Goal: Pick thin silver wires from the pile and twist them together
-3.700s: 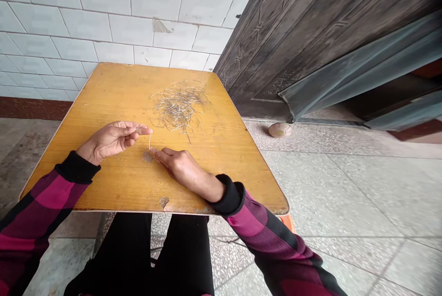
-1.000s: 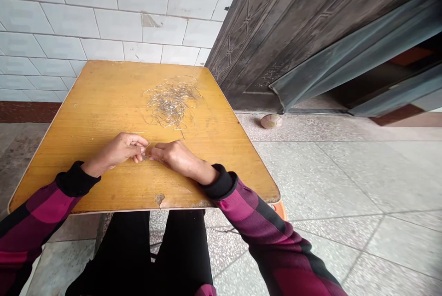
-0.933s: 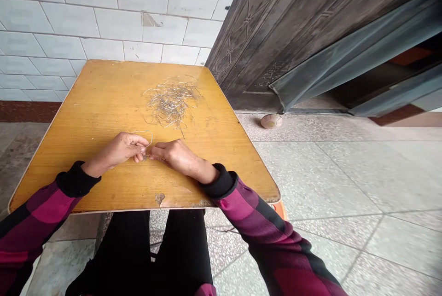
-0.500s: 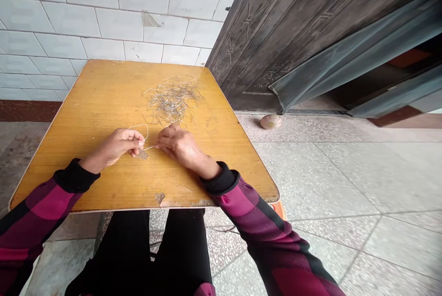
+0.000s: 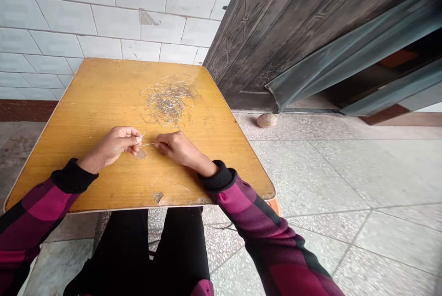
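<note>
Between my hands runs a thin, pale wire [image 5: 148, 144]. My left hand [image 5: 119, 144] pinches it between thumb and forefinger, and a bent length of the wire rises above those fingertips. My right hand [image 5: 179, 148] is closed around the other part, its fingers curled low over the table. Just beyond the hands lies a loose, tangled heap of short thin wires [image 5: 171, 100], silvery and dark.
The yellow wooden table [image 5: 100, 89] has worn patches near its front edge. A white tiled wall [image 5: 93, 20] stands behind it, and a dark carved door [image 5: 248, 43] to the right. A roundish stone-like object [image 5: 267, 120] rests on the floor by the door.
The wide loop of wire above my left fingers has become smaller. My right hand has turned slightly and its fingers are more curled; the heap lies as before.
</note>
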### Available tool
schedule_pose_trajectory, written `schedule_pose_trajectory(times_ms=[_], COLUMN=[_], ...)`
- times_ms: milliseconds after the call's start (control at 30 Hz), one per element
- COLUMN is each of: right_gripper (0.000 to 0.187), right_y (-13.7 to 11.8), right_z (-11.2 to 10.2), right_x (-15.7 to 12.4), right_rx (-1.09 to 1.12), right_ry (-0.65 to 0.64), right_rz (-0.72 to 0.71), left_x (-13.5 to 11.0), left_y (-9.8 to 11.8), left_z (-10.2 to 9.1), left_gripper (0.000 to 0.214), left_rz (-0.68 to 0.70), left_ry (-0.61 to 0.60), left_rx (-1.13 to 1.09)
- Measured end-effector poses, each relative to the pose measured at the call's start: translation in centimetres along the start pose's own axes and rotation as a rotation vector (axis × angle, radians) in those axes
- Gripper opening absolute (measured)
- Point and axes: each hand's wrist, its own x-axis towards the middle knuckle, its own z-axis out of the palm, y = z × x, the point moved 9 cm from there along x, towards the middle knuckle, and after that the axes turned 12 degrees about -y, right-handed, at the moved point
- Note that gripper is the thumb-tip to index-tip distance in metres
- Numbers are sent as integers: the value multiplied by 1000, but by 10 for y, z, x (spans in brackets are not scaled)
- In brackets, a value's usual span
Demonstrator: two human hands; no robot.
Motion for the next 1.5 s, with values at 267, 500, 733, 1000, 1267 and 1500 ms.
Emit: schedule_pose_trajectory(times_ms=[267, 500, 733, 1000, 1267, 1500], right_gripper=[16, 11, 14, 11, 15, 17], right_y=[27, 30, 24, 22, 18, 17], right_z=[25, 40, 44, 52, 55, 52], right_x=[4, 3, 2, 3, 3, 3], right_rx=[697, 1087, 1263, 1429, 1502, 1540], right_ry=[-74, -46, 5, 93, 168, 252], right_rz=[219, 317, 366, 358, 338, 278], left_x=[-1, 1, 2, 2, 4, 6], left_y=[-3, -2, -6, -8, -11, -11], left_z=[-7, -10, -14, -14, -14, -10], left_gripper=[22, 22, 23, 22, 19, 18], left_rz=[15, 44, 55, 55, 51, 68], left_ry=[66, 104, 161, 178, 201, 204], left_rx=[-77, -115, -140, -165, -207, -222])
